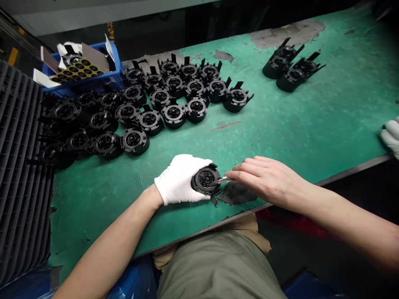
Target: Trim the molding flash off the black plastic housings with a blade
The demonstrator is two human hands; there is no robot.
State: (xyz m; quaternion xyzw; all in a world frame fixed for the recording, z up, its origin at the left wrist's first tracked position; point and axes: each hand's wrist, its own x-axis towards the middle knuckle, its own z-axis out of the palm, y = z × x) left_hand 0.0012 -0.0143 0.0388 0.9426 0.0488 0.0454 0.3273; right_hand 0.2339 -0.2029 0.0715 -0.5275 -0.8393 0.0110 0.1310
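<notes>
My left hand (179,179), in a white glove, is closed around a round black plastic part (206,180) and holds it near the front edge of the green table (311,124). My bare right hand (264,179) pinches a small metal tool (223,180) whose tip touches the face of that part. Both hands rest low over the table top.
Several identical black round parts (162,97) lie in a cluster at the back left. A few more black parts (291,66) sit at the back right. A blue bin (82,68) holds sticker sheets. A ribbed black tray (21,174) lies left. Another person's gloved hand (391,136) shows at the right edge.
</notes>
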